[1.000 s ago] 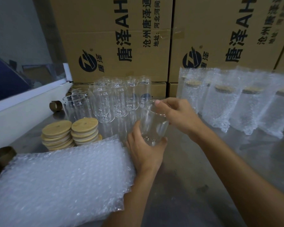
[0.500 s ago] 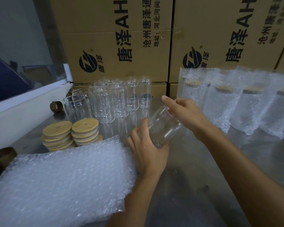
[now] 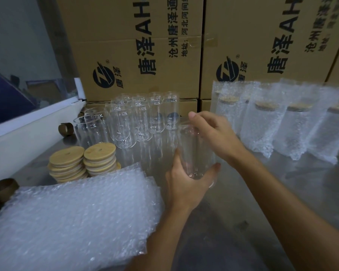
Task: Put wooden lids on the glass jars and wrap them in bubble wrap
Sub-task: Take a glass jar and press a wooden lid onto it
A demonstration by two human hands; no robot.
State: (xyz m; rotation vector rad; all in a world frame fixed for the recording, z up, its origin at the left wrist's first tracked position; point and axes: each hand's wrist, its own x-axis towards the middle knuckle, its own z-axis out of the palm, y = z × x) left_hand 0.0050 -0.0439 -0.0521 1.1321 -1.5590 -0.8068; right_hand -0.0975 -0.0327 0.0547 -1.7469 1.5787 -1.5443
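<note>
Jar in hand: one clear glass jar [image 3: 194, 151], no lid fitted, held upright above the desk [image 3: 233, 222] near its middle. Left hand [image 3: 186, 182] cups the base, thumb and fingers curled round the lower wall. Right hand [image 3: 213, 135] sits at the rim and upper wall, fingers bent over it; grip of both hands is closed on this jar.

Stock, unprocessed: cluster of bare glass jars [image 3: 143, 122] behind the hands, stacked two high, upper ones apparently inverted. Two stacks of wooden lids [image 3: 82, 163] to the left. Pile of bubble wrap sheets [image 3: 70, 222] at lower left, its edge touching the left wrist.

Stock, finished: row of wrapped jars [image 3: 282, 126] with lids on, standing at right before the cardboard cartons [image 3: 184, 45].

Hazards, as judged:
- Slip. Smooth glass, bare fingers, and the jar off the desk; freeing a hand to reach for a lid leaves it in one hand only, and a loose hold could drop it onto the hard surface.
- Knock. The stacked jars stand just behind the held one; a swing leftward toward the lids could clip them, and the upper tier looks easy to topple.
- Right forearm passes near the wrapped row; a wide elbow could tip one.
- Lid set askew may fall off during wrapping.
</note>
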